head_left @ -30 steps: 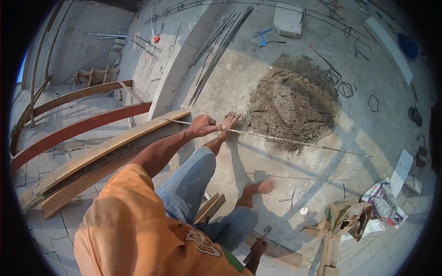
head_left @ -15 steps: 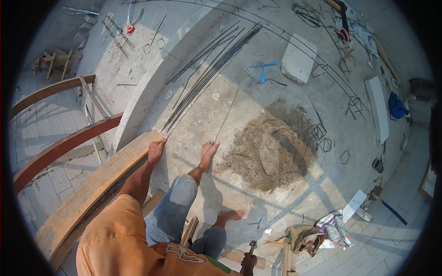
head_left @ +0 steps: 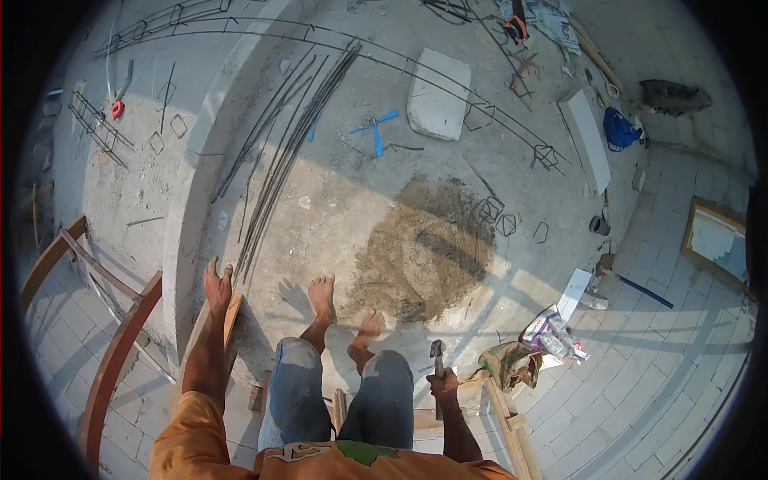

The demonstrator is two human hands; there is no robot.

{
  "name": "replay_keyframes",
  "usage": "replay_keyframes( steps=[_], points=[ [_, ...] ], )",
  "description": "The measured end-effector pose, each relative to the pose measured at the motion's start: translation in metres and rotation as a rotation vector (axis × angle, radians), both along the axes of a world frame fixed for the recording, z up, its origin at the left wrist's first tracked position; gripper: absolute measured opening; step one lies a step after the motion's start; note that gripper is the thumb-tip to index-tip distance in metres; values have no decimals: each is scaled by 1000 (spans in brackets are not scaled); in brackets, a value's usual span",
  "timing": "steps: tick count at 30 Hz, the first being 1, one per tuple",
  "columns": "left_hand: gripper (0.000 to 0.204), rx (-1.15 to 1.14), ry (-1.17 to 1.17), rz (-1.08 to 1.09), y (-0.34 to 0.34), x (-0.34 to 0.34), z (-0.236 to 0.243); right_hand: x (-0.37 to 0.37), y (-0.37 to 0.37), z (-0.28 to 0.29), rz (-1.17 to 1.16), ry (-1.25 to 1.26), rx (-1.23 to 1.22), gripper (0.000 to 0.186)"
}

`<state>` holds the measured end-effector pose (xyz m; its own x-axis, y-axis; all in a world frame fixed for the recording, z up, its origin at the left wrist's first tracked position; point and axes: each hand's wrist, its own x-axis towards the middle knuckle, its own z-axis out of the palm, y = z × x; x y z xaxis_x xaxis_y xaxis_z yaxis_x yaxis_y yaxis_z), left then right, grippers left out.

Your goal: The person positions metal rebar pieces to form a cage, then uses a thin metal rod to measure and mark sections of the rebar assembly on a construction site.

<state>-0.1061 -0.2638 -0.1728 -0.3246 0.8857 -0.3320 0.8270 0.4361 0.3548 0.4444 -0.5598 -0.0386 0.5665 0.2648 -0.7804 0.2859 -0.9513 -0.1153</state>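
Observation:
My left hand (head_left: 217, 286) is open, its fingers spread and holding nothing. It is above the far end of a wooden beam (head_left: 233, 315), beside a bundle of thin steel bars (head_left: 294, 152) on the concrete. My left forearm hides part of the beam. My right hand (head_left: 444, 385) is closed round the handle of a hammer (head_left: 438, 352), its metal head pointing away from me. Both my bare feet stand on the floor just short of a pile of damp sand or mortar mix (head_left: 420, 256).
A low concrete ledge (head_left: 188, 184) runs along the left, with curved reddish beams (head_left: 120, 360) beyond it. Crumpled sacks (head_left: 512, 362) and timber pieces (head_left: 508, 416) lie right of the hammer. Farther off are a pale slab (head_left: 438, 94), wire stirrups (head_left: 504, 224) and a long rebar cage (head_left: 320, 36).
My left hand has come off the beam and its fingers have spread. My right hand has risen into fuller view with the hammer. My view has turned, and my feet are closer together.

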Motion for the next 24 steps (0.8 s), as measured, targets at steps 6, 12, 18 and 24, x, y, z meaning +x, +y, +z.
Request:
replay_keyframes(
  steps=[6, 12, 18, 24],
  points=[
    [60, -21, -316, -12, 64, 23, 15, -8, 102, 15, -409, 201, 42, 21],
    [71, -207, -668, 578, 211, 110, 71, 32, 210, -13, -600, 283, 168, 18],
    [93, -205, -1033, 750, 362, 201, 2, 100, 332, 4, -286, 275, 83, 18],
    [90, -199, -1210, 694, 458, 285, -20, 141, 393, 6, -106, 227, 222, 18]
  ],
)
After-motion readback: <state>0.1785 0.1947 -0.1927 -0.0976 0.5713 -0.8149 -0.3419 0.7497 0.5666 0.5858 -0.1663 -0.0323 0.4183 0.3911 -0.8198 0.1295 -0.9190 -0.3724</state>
